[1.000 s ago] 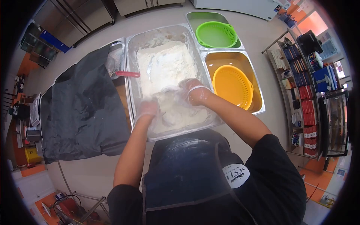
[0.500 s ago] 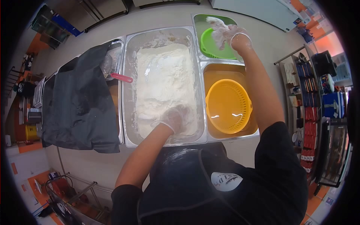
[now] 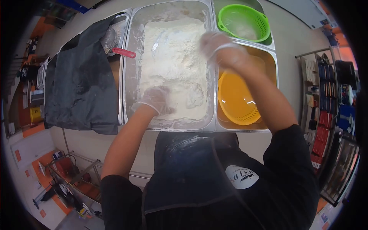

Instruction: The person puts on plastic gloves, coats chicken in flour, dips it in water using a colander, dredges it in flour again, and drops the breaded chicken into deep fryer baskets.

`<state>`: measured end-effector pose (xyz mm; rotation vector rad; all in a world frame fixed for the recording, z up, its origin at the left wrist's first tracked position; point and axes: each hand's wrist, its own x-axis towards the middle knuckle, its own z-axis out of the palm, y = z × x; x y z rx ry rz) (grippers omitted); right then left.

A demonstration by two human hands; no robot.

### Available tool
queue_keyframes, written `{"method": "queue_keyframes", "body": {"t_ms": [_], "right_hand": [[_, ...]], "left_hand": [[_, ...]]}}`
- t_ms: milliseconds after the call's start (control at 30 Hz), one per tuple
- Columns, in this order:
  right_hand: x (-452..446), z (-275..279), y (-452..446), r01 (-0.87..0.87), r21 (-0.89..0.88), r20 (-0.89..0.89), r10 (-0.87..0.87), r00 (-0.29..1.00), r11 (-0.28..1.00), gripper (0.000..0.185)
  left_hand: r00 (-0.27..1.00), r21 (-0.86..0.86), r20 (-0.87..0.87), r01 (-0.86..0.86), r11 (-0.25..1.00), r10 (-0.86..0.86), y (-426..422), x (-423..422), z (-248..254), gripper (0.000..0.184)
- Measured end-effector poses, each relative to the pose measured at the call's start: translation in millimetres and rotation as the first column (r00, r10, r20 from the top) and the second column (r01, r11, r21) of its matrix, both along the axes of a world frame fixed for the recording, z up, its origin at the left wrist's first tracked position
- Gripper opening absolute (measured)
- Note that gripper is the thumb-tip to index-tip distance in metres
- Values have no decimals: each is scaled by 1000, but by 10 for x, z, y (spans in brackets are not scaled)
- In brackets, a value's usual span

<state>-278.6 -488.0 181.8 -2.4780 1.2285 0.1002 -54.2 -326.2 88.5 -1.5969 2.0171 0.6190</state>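
Observation:
My left hand (image 3: 156, 99), in a clear plastic glove, rests palm down with its fingers extended on the white flour-like powder (image 3: 174, 53) at the near left of the metal pan (image 3: 133, 73). To its right lies a powder-covered lump (image 3: 194, 95), its kind hidden by the coating. My gloved right hand (image 3: 221, 49) is over the pan's right rim, smeared by motion, so its fingers cannot be made out. Just beyond it, a green basket (image 3: 265, 27) has something pale and powdery inside, too blurred to name.
Below my right forearm, a yellow basket (image 3: 237, 97) sits in liquid in a metal pan. A dark cloth (image 3: 82, 84) drapes over the left-hand pan, where a tool with a red handle (image 3: 124, 52) sticks out. A shelf rack (image 3: 320, 99) stands at the right.
My right hand has come back from above the green basket toward the powder; the white-coated piece it held is out of its grasp. My left hand has shifted left. The camera view has tilted.

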Motion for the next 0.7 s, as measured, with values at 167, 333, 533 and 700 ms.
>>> {"method": "queue_keyframes", "body": {"t_ms": [167, 333, 533, 700], "right_hand": [[559, -798, 731, -373, 314, -233, 452, 861, 873, 19], [659, -1076, 874, -479, 399, -392, 617, 682, 782, 22], [490, -1375, 966, -414, 410, -370, 563, 739, 813, 24], [566, -1015, 1125, -364, 332, -449, 485, 750, 870, 29]], "left_hand": [[984, 58, -41, 175, 983, -173, -63, 0, -8, 67], [928, 47, -152, 352, 935, -341, 0, 210, -130, 42], [827, -31, -217, 524, 851, -518, 14, 244, -165, 51], [785, -19, -148, 606, 796, -601, -91, 274, 14, 50]]}}
